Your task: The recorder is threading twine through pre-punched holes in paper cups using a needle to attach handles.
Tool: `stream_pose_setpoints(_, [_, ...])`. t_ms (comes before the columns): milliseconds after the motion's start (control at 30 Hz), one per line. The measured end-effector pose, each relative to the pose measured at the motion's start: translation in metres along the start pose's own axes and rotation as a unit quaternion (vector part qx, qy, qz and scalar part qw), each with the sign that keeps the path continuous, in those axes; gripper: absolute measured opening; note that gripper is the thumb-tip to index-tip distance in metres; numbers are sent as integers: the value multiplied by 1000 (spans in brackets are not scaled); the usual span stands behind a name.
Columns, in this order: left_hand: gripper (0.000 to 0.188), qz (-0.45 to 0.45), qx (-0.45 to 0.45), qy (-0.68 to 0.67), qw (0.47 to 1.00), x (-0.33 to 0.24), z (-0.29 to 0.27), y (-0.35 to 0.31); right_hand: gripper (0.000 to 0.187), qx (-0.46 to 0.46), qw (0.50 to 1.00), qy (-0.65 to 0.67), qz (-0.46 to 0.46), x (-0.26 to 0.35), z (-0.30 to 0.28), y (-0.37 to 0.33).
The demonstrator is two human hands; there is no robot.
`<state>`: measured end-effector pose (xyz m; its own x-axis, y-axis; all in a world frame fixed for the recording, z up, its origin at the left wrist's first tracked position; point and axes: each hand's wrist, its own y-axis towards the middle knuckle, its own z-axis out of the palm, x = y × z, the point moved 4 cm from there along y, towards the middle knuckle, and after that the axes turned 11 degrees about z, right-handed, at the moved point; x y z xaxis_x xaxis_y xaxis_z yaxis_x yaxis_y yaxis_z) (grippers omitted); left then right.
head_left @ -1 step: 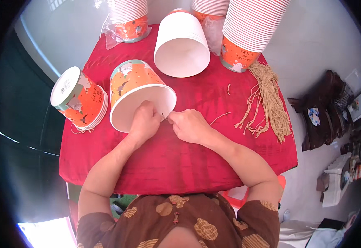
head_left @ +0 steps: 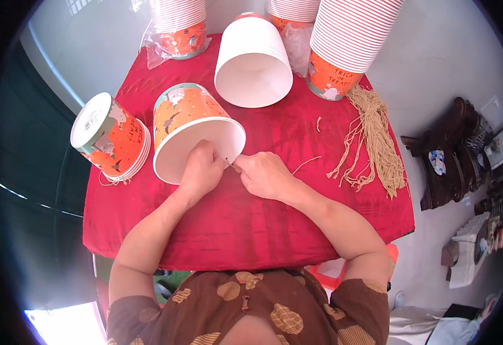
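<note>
Two hands meet at the near rim of an orange paper bucket [head_left: 197, 129] lying on its side on the red tablecloth [head_left: 234, 230]. Left hand [head_left: 201, 169] clenches the rim; right hand [head_left: 263, 175] pinches a thin tan string [head_left: 306, 165] beside it.
</note>
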<state>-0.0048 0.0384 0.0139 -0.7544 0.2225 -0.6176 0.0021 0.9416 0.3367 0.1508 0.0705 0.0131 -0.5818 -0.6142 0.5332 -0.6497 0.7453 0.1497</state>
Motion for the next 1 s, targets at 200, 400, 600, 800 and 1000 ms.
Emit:
stream_pose_setpoints(200, [8,8,-5,-5,1000,0,-1,-1,11,-13,999,34,-5,0,0,0])
stream_pose_setpoints(400, [8,-114,43,-182,976,-3,-5,-7,20,-33,997,67,29,-6,-1,-1])
stream_pose_setpoints(600, [7,-31,50,-169,984,4,-2,-9,27,-29,997,44,49,-2,-4,0])
stream_pose_setpoints(800, [10,9,56,-109,992,5,1,-9,26,-48,997,41,38,-1,-5,-2])
stream_pose_setpoints(1000, [12,14,19,-60,998,0,0,-7,22,-57,996,65,34,0,-3,-3])
